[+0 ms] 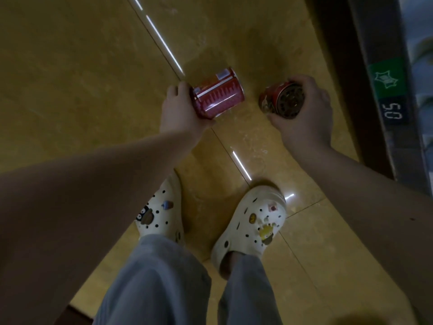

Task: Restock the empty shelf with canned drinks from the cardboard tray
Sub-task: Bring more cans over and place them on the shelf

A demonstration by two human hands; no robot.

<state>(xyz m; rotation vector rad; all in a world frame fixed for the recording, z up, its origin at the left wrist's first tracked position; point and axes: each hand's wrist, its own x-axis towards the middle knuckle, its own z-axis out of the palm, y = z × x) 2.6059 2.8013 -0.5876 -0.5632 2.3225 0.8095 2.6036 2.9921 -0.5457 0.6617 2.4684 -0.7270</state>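
I look straight down at the floor. My left hand (179, 109) grips a red can (219, 95) with white markings, held on its side with its length pointing right. My right hand (309, 113) holds a second red can (282, 99), turned so one round end faces the camera. Both cans hang in the air above the tiles, a short gap apart. The cardboard tray is out of view. A dark shelf edge (375, 66) runs down the right side.
Glossy yellow floor tiles (82, 66) with light reflections fill the view. My two feet in white clogs (253, 221) with charms stand below the hands. On the shelf edge sit a green label (386, 78) and a price tag (394, 111).
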